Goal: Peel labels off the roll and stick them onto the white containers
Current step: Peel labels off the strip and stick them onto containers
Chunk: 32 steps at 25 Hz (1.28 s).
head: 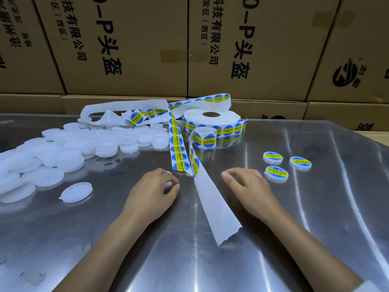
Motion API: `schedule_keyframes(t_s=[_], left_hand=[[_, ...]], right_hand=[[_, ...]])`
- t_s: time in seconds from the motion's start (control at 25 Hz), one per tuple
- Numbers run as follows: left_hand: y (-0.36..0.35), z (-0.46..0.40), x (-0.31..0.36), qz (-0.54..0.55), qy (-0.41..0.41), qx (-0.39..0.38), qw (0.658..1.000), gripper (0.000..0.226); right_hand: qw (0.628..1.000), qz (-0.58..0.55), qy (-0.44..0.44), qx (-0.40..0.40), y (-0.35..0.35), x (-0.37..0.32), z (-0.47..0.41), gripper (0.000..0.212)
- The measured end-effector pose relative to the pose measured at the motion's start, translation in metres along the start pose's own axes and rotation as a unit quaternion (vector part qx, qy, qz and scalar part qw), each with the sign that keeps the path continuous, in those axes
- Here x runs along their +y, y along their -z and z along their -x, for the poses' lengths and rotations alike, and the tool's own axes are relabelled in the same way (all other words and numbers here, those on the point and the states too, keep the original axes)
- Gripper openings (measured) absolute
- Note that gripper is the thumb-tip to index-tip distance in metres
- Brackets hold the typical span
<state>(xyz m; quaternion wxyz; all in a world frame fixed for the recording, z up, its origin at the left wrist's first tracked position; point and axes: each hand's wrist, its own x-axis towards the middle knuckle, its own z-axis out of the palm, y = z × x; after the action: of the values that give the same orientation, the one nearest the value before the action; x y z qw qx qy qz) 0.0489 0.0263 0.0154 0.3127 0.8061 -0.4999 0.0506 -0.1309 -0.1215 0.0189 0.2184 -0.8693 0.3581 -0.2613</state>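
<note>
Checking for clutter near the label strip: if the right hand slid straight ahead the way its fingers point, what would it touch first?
Probably the label strip: the right hand points up-left toward its lower end, with bare table between. Depth is hard to judge.

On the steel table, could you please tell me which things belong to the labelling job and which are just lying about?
Job: big white roll of blue-and-yellow labels; loose label strip; heap of unlabelled white round containers; three labelled containers; left hand holding a white container.

Lying about: printed brown cardboard boxes; spent white backing paper.

Scuffed steel table (pixel 273 239) reflects light; printed cardboard boxes (pixel 130 45) stacked behind it
</note>
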Motion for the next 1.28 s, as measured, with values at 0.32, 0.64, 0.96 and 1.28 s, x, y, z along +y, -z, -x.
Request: schedule_keyframes(t_s=[0.32,0.64,0.96,1.28], left_hand=[[-0.02,0.005,0.026,0.074,-0.087,-0.045,0.992,0.029],[-0.029,0.008,0.036,0.204,-0.072,-0.074,0.974,0.051],[-0.025,0.011,0.042,0.221,-0.069,0.014,0.973,0.035],[-0.018,0.011,0.045,0.218,-0.063,0.074,0.971,0.011]], right_hand=[[0.973,-0.208,-0.023,-0.093,-0.007,-0.025,0.008,0.027],[0.931,-0.339,-0.036,-0.131,0.005,-0.03,0.008,0.01],[0.936,-0.333,0.035,-0.111,0.003,-0.029,0.01,0.026],[0.953,-0.275,0.056,-0.111,0.001,-0.025,0.009,0.045]])
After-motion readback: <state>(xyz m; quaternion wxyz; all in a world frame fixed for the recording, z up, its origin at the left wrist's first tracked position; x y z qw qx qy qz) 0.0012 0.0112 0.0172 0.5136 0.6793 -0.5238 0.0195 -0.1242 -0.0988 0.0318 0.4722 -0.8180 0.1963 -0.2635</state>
